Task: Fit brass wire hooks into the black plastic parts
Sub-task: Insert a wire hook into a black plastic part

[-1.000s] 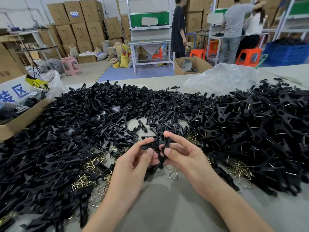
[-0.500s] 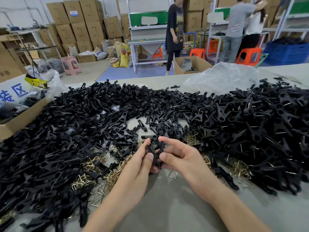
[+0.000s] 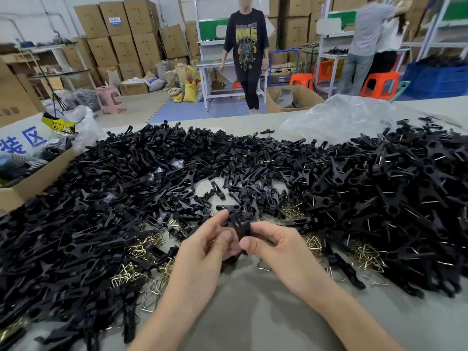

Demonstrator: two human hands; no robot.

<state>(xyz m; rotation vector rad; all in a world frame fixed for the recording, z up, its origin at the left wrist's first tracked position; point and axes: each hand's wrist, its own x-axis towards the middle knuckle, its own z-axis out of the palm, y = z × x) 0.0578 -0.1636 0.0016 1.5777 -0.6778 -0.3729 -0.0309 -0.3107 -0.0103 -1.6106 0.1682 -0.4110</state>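
Two hands at work over a grey work table [image 3: 253,320], seen from close by. The left hand [image 3: 205,249] and the right hand [image 3: 278,252] meet above the table's near middle and together pinch one small black plastic part [image 3: 241,228]. The right thumb and fingers close on its lower end. The left thumb presses the opposite side, with the left forefinger raised beside it. Neither hand is slack or fisted.

The part's long axis runs away from the person, its free end pointing toward the heap of loose black plastic parts [image 3: 101,203] that rings the hands. Whether a wire already sits in it cannot be told, since the fingers hide that end.

Triangular brass wire hooks [image 3: 141,249] lie scattered along the heap's inner edge, to the left and to the right. A single brass hook [image 3: 263,265] lies apart on bare table, just beneath the right hand.

The coming move probably turns on this relation: the single brass hook lies below the held part and on its near side, toward the person, and the right hand is the nearer one. The left hand would then have to carry the part alone.
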